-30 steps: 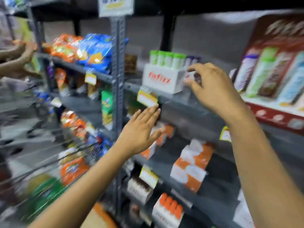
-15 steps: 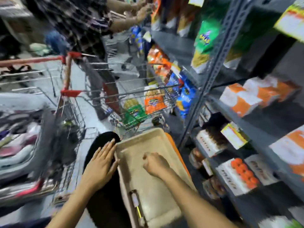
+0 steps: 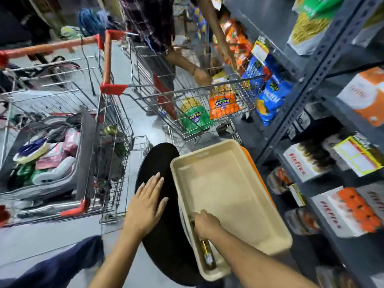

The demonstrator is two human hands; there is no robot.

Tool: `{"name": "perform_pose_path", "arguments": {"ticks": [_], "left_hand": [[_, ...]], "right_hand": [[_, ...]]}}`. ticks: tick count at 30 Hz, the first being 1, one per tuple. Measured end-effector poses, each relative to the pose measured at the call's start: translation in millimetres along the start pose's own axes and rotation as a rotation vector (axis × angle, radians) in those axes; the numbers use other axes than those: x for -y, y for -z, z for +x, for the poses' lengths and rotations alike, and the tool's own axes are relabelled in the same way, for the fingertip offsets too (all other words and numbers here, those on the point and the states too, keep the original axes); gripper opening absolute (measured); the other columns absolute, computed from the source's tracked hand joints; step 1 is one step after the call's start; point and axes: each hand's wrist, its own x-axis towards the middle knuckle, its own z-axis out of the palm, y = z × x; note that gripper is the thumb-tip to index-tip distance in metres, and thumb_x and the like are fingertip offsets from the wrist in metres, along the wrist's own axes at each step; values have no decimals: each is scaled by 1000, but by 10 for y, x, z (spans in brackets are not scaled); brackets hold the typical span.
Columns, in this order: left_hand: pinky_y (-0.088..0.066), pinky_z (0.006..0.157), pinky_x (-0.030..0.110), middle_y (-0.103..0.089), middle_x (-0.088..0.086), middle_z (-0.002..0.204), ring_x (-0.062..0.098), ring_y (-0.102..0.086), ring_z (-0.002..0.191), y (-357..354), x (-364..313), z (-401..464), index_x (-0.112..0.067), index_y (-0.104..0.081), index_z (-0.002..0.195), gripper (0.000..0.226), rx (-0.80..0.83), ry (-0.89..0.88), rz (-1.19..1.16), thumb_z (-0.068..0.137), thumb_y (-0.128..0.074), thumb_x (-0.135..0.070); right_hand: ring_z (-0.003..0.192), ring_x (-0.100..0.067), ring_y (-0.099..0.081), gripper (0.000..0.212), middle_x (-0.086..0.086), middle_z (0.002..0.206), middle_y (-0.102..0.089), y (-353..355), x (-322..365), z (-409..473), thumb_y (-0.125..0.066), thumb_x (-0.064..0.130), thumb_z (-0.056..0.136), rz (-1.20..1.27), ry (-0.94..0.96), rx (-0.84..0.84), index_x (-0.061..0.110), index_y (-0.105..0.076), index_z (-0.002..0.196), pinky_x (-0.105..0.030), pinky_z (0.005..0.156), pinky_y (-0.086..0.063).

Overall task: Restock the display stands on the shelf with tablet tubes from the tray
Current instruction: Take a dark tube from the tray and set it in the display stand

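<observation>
A beige tray (image 3: 209, 149) rests on a black round stool (image 3: 161, 157) below me. One tablet tube (image 3: 207, 257), dark with a yellow band, lies along the tray's near left wall. My right hand (image 3: 207, 225) is inside the tray with its fingers curled down over the tube's far end. My left hand (image 3: 147, 204) lies flat and open on the stool beside the tray. On the grey shelf at right stand white display stands, one with dark-capped tubes (image 3: 305, 163) and one with orange-capped tubes (image 3: 351, 210).
Two wire shopping carts stand ahead: the left cart (image 3: 104, 129) packed with goods, the right cart (image 3: 197, 104) with snack bags. Another person (image 3: 160, 28) reaches into the right cart. The shelf's grey upright (image 3: 295, 104) stands close to the tray's right.
One second ago both hands were up at the shelf's display stand. They dropped to the tray and stool, and my right hand slid from the tray's middle to the tube.
</observation>
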Motion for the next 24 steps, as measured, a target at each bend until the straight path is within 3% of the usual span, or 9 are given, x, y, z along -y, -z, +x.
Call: {"name": "perform_pose_path", "arguments": {"ticks": [8, 16, 21, 24], "left_hand": [[-11, 117, 33, -24, 1, 156, 14, -19, 143, -8, -21, -15, -17, -27, 146, 64, -18, 16, -1, 92, -23, -52], [-5, 117, 29, -18, -3, 156, 10, -9, 143, 24, -2, -61, -20, -23, 147, 68, 11, -6, -51, 91, -15, -58], [-15, 118, 37, -21, -1, 156, 12, -13, 144, 242, -129, 175, -17, -28, 146, 82, -31, -29, -185, 86, -6, -69], [-17, 117, 37, -24, 1, 155, 12, -16, 142, 603, -408, 536, -17, -30, 145, 79, -117, -110, -219, 87, -10, -68]], "right_hand": [[115, -40, -54, 43, -22, 130, -50, -90, 71, 36, -33, 1, 90, 27, -38, -52, 3, -54, 128, -43, 95, -46], [118, -39, -56, 33, -24, 129, -57, 260, 319, -173, -45, 0, 93, -40, 32, -14, -4, -58, 123, -44, 92, -49], [110, -42, -60, 26, -27, 117, -62, 1043, 491, -758, -54, 4, 88, -28, 119, -237, -6, -63, 111, -42, 88, -50], [105, -40, -62, 25, -24, 112, -65, 1726, 480, -1331, -62, 19, 87, -61, 223, -464, 1, -64, 105, -40, 83, -50]]}}
